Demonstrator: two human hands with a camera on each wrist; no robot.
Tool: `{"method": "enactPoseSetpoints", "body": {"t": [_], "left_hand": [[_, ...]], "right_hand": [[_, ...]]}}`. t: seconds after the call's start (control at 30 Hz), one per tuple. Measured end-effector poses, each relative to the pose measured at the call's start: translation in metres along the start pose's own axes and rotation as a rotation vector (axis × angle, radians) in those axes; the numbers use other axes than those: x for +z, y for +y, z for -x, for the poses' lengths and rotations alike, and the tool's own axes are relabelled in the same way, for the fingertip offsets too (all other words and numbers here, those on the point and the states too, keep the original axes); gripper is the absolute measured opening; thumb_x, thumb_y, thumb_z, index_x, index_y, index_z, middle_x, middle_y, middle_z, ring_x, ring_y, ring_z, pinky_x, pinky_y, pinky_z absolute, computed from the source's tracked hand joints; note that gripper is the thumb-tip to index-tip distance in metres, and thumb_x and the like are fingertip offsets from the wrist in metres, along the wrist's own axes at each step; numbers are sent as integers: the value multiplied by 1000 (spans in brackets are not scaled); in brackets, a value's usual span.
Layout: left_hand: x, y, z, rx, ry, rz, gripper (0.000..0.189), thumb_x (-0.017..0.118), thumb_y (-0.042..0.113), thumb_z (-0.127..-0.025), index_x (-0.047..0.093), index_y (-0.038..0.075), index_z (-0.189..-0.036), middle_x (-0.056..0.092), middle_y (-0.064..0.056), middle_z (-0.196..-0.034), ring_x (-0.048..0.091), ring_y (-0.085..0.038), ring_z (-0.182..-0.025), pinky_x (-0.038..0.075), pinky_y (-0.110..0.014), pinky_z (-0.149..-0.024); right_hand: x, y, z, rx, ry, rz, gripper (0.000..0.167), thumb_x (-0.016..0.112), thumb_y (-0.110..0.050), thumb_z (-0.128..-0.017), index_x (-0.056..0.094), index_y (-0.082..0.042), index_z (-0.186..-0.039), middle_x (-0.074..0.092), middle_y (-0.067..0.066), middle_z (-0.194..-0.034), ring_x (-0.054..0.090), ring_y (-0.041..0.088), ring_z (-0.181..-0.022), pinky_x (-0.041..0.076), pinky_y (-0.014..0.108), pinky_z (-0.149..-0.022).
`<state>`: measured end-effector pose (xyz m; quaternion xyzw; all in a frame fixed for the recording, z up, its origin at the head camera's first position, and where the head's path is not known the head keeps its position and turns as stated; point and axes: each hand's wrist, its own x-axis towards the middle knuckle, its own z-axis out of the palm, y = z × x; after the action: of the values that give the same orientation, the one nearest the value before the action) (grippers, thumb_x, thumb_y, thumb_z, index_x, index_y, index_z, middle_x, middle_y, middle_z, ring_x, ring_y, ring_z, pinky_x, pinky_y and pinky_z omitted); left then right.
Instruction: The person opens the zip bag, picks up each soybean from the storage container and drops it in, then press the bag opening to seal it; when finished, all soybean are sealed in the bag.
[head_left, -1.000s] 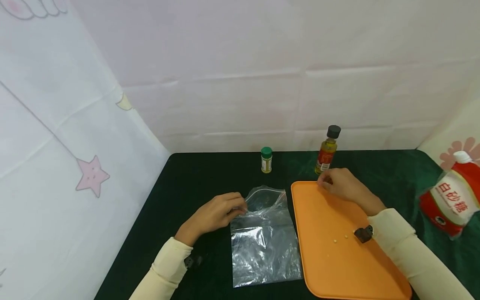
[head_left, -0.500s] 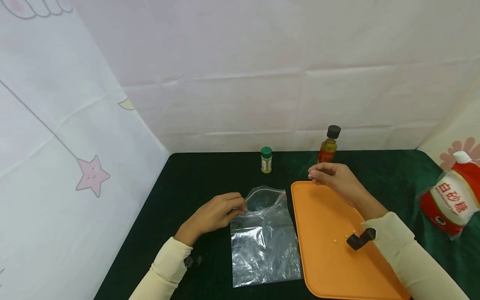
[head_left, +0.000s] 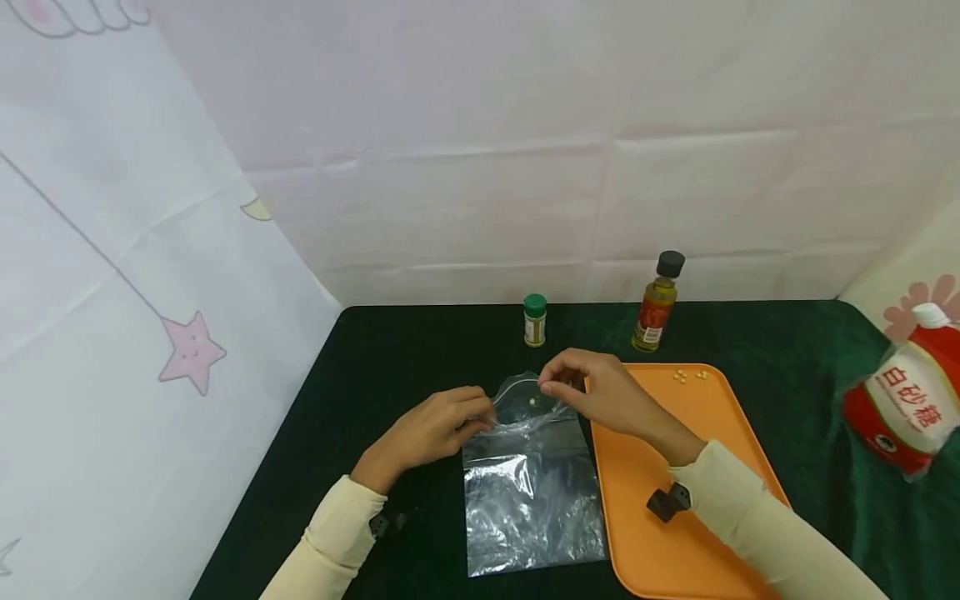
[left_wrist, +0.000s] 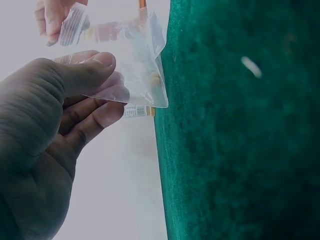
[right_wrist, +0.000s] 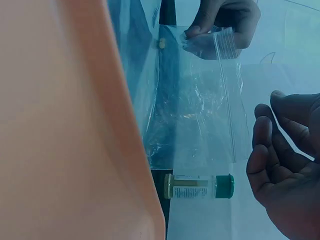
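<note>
A clear zip-seal plastic bag [head_left: 532, 508] lies on the dark green cloth, its mouth held apart at the far end. My left hand [head_left: 435, 429] pinches the left edge of that mouth between thumb and fingers, as the left wrist view also shows. Over the mouth's right side hovers my right hand [head_left: 592, 387]; its fingers [right_wrist: 262, 130] are loosely bent, with a gap to the thumb and nothing seen between them. One small pale yellow kernel [head_left: 532, 402] shows at the bag's mouth. Several similar kernels [head_left: 680, 376] lie at the far end of the orange tray [head_left: 637, 550].
Behind the bag stands a small green-capped jar [head_left: 534, 321]. A black-capped oil bottle [head_left: 654, 312] is upright behind the tray. At the far right lies a red and white sugar bag [head_left: 907, 400]. A pale cloth wall [head_left: 480, 167] rises behind the table.
My right hand has moved left from the tray's far edge, by the oil bottle, to above the bag's mouth. A kernel now shows there. My left hand stays on the bag.
</note>
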<state>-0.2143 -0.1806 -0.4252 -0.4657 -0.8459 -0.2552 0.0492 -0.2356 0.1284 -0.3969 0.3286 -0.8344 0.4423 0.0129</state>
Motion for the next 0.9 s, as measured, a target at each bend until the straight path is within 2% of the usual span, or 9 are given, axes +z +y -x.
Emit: {"method": "enactPoseSetpoints", "body": {"t": [0.13,0.27,0.4,0.5,0.57,0.7,0.9], "left_hand": [[0,-1,-1,10,6,-8,17,71,4,-93,68,11,-108,62,6,-106,62,-1,-96,52,-16,-82],[1,-3,-1,15,10,-11,18,72,3,-92,67,11,-107,62,6,-105,61,-1,-95,52,-16,-81],[2,-3,0,19,2,-4,18,72,4,-92,67,11,-107,62,6,-105,61,-1,-95,52,-16,-81],[2,-3,1,14,0,-4,18,72,3,-92,67,11,-107,62,6,-104,61,-2,-95,52,-16,-81],[2,-3,1,12,-2,-2,18,72,3,-92,67,11,-108,62,5,-104,62,-2,-95,52,-16,-82],[2,-2,1,12,0,-4,19,72,2,-92,67,11,-108,62,5,-104,62,-3,-95,52,-15,-82],[4,-2,1,14,3,-6,18,72,3,-92,67,11,-108,62,5,-105,62,-2,-95,52,-15,-82]], "right_hand": [[-16,3,7,-28,46,86,6,67,-29,-98,69,-28,-104,65,-14,-95,59,10,-83,54,34,-73],[-48,23,16,28,64,320,6,70,-21,-97,68,-23,-102,65,-9,-94,59,12,-84,56,39,-78],[-78,51,31,152,-32,558,4,72,-12,-94,68,-14,-95,62,-3,-86,55,16,-76,54,38,-70],[-91,70,40,230,-118,655,4,73,-8,-92,69,-7,-91,62,1,-82,52,18,-71,52,37,-65],[-97,80,45,280,-150,689,3,73,-6,-91,70,-5,-90,63,3,-83,53,19,-71,53,39,-66],[-102,92,49,357,-155,703,4,72,-5,-90,70,-3,-92,63,7,-85,53,23,-73,53,43,-68],[-99,101,51,363,-165,673,5,68,-5,-94,67,-5,-89,58,5,-81,51,21,-72,50,37,-64]]}}
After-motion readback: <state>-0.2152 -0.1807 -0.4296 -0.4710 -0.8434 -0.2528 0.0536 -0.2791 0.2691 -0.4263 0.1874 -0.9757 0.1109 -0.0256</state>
